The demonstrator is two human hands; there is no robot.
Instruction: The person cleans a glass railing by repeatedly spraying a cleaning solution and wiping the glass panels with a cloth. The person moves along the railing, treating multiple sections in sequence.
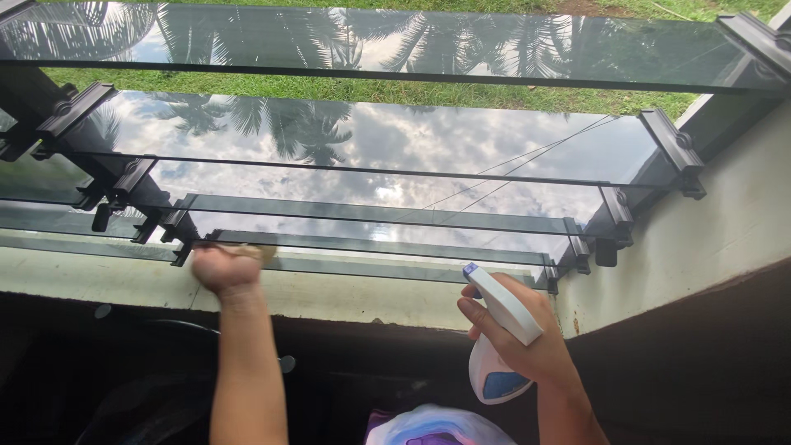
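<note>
Left fingers: curled tight into a fist around a small tan cloth [265, 252], only a scrap of it peeking out on the right of the knuckles.
Left hand [224, 269]: lower left of the frame, pressed up against the lowest glass slat [387, 247], a little blurred.
Right fingers: wrapped round the neck of a white spray bottle [501, 330]; whether the index finger sits on the trigger, I cannot tell.
Right hand [527, 342]: lower right of centre, holding the bottle upright with its blue-tipped nozzle aimed toward the glass.
Spray bottle: white, with a blue patch on its body, just below the sill and apart from the glass.
Louvre window: several dark glass slats tilted open, stacked from the middle to the top of the frame, mirroring clouds and palm trees.
Clips [676, 148]: black holders grip the slat ends at both sides.
Sill [362, 298]: pale concrete ledge running under the slats.
Outside: green grass [412, 91] between the upper slats.
Bottom edge: a crumpled whitish plastic bag [428, 424], centre.
</note>
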